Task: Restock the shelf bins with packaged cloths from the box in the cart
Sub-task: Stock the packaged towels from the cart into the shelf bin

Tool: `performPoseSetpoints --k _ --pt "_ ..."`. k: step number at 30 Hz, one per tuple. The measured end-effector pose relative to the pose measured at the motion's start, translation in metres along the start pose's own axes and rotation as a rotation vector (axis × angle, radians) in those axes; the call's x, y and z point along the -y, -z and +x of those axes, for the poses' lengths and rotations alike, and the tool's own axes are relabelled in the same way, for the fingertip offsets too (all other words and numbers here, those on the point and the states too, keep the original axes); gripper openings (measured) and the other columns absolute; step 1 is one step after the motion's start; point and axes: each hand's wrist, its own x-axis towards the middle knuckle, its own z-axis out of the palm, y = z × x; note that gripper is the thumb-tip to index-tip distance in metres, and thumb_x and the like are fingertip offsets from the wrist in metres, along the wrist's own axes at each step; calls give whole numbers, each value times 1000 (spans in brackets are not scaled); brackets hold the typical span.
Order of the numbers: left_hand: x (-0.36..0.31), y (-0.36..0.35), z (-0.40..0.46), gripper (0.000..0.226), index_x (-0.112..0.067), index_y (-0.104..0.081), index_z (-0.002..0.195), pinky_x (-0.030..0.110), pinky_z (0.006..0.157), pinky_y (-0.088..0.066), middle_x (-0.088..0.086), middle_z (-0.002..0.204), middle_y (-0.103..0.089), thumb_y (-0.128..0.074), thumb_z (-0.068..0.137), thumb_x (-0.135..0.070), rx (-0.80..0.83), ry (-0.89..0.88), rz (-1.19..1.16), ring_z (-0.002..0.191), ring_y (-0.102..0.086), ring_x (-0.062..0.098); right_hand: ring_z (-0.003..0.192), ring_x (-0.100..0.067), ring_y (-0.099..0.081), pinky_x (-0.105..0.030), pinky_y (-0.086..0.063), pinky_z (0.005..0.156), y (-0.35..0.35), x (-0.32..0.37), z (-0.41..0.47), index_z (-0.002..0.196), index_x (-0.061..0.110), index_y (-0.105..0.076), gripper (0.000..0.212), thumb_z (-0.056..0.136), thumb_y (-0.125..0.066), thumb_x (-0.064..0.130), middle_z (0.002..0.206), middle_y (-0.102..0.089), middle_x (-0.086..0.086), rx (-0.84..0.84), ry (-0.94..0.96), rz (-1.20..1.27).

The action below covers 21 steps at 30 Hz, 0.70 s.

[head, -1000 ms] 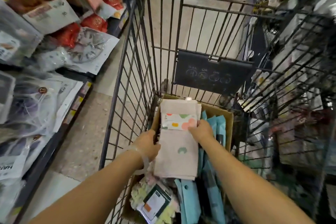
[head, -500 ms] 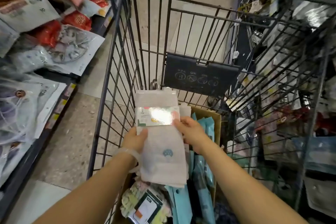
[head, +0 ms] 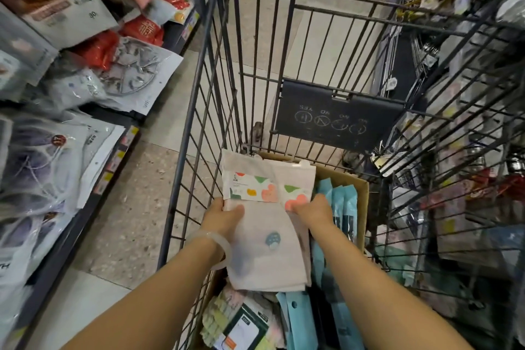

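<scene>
Currently, you are holding a small stack of pale packaged cloths (head: 270, 224) over the cardboard box (head: 360, 193) in the wire cart (head: 196, 111). Your left hand (head: 223, 219) is gripping the stack's left edge, thumb lying on top; your right hand (head: 312, 212) is pinching the printed label band at the right. The stack is sitting at about 6 o'clock in the view, just above the box rim. Teal packets (head: 345, 202) and other packs are remaining in the box, so unloading appears to be far from finished. The shelf bins (head: 93, 85) are lying at 9 to 10 o'clock, well apart from the stack, and this batch is not yet placed there.
</scene>
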Motion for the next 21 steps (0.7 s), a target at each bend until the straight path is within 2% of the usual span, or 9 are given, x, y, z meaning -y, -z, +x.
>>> performPoseSetpoints --k 2,5,7,10,12,14,17,19,21 --pt "0 -2 -3 23 -15 -54 113 36 82 -49 9 111 -62 -60 90 -15 0 -13 -20 93 -59 27 109 -26 -59 -32 -48 81 7 0 -3 118 3 -55 38 86 -67 17 116 -62 -7 57 38 38" --pt "-1 -7 -13 24 -13 -57 114 33 79 -46 8 107 -62 -60 91 -20 -1 -34 -33 92 -58 25 104 -20 -54 -33 -47 82 23 3 -18 121 11 -49 32 93 -57 25 113 -54 0 135 92 72" --pt "-4 -7 -21 21 -14 -59 113 35 84 -48 9 107 -63 -57 93 -22 3 -46 -31 96 -60 27 101 -18 -54 -38 -51 85 35 1 -27 118 18 -46 28 95 -51 34 115 -55 -1 138 133 125" --pt "-11 -5 -37 14 -17 -58 106 42 95 -49 8 107 -66 -55 94 -24 20 -54 -38 101 -62 29 94 -16 -60 -36 -54 73 57 3 -50 113 24 -47 23 95 -51 38 108 -60 2 146 144 349" --pt "-16 -2 -49 19 -12 -60 108 49 96 -49 10 108 -68 -57 93 -25 48 -57 -96 102 -64 31 91 -18 -64 -39 -55 74 72 5 -67 106 26 -52 17 94 -53 37 103 -65 2 150 175 466" --pt "-22 2 -64 21 -14 -62 108 49 97 -49 10 108 -69 -60 91 -26 70 -78 -131 102 -65 31 90 -18 -66 -38 -57 72 86 9 -89 104 25 -55 16 92 -57 35 100 -69 2 144 231 530" --pt "-26 11 -86 15 -23 -63 95 49 96 -49 10 109 -70 -67 84 -33 119 -152 -168 102 -65 31 78 -13 -67 -26 -56 55 103 14 -125 106 21 -54 18 90 -62 20 96 -69 0 149 328 607" --pt "-25 17 -95 28 -27 -63 92 52 98 -47 9 115 -68 -71 73 -46 152 -222 -162 104 -64 31 83 -14 -67 -27 -58 59 112 15 -151 102 23 -53 21 88 -64 11 99 -68 -1 144 417 635" --pt "-24 27 -107 25 -29 -58 85 52 100 -45 9 117 -66 -70 73 -47 148 -289 -143 108 -61 32 91 -15 -66 -30 -59 69 120 12 -177 100 26 -53 22 87 -64 12 105 -67 -1 110 516 637"
